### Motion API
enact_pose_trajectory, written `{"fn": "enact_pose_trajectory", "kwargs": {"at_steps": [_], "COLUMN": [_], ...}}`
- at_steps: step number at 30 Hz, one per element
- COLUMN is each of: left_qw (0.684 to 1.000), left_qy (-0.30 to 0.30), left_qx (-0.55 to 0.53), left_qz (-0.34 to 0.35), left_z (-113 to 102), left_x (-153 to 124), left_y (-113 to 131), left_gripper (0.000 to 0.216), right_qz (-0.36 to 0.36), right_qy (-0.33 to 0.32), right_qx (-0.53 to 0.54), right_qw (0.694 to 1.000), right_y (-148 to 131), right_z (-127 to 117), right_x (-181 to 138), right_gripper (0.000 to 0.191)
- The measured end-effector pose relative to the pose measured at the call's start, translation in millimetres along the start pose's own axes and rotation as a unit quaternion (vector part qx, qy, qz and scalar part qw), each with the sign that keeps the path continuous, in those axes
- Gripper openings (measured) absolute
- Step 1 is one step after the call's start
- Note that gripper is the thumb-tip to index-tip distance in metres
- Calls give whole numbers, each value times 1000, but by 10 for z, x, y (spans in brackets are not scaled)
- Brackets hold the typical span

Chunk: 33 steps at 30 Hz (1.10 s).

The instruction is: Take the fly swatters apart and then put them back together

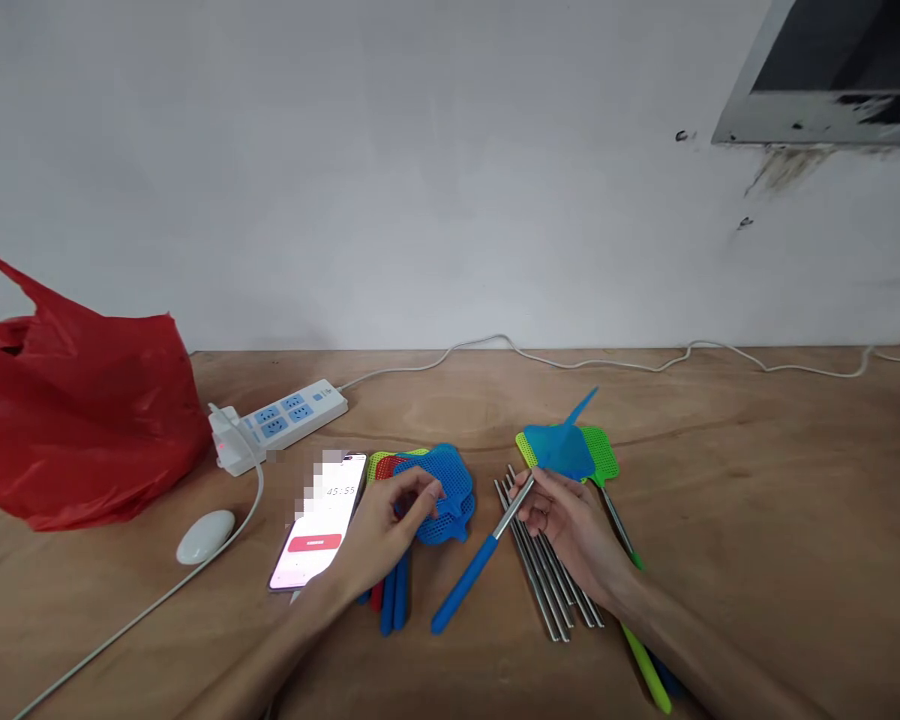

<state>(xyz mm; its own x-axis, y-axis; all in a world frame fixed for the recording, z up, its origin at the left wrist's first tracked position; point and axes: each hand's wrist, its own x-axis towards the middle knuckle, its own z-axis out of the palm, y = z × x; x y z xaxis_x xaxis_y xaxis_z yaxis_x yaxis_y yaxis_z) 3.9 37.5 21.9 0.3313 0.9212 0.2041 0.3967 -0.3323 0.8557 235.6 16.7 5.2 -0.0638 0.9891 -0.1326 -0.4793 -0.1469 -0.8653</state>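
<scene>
My left hand [390, 525] is closed in a pinch on a blue mesh swatter head [441, 492] that lies on a stack of blue, red and yellow-green swatter heads [387, 466]. My right hand [570, 525] grips a metal rod with a blue handle [474, 568], tilted with its metal tip toward another blue swatter head [562, 448]. That head rests on a green swatter [601, 452]. Several bare metal rods [544, 580] lie under my right hand on the wooden table [757, 520].
A smartphone [319, 530] with a lit screen lies left of my left hand. A white power strip [281, 418], its cable [607, 360], a white oval device [205, 536] and a red plastic bag [75, 420] occupy the left side. The white wall runs behind.
</scene>
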Motion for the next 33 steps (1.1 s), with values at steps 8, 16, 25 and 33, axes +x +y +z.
{"fn": "enact_pose_trajectory", "kwargs": {"at_steps": [8, 16, 25, 33], "left_qw": [989, 981, 972, 946], "left_qy": [-149, -153, -152, -182], "left_qx": [-4, 116, 179, 263], "left_qz": [-6, 23, 23, 46], "left_z": [125, 87, 102, 56], "left_x": [-105, -78, -101, -82], "left_y": [79, 53, -21, 20], "left_gripper": [34, 36, 34, 31], "right_qz": [-3, -73, -240, -458], "right_qy": [-53, 99, 256, 69], "right_qx": [-13, 46, -53, -574], "right_qw": [998, 991, 935, 675], "right_y": [81, -24, -76, -384], "right_z": [7, -41, -277, -186], "right_x": [-19, 27, 149, 17], "right_gripper": [24, 23, 48, 28]}}
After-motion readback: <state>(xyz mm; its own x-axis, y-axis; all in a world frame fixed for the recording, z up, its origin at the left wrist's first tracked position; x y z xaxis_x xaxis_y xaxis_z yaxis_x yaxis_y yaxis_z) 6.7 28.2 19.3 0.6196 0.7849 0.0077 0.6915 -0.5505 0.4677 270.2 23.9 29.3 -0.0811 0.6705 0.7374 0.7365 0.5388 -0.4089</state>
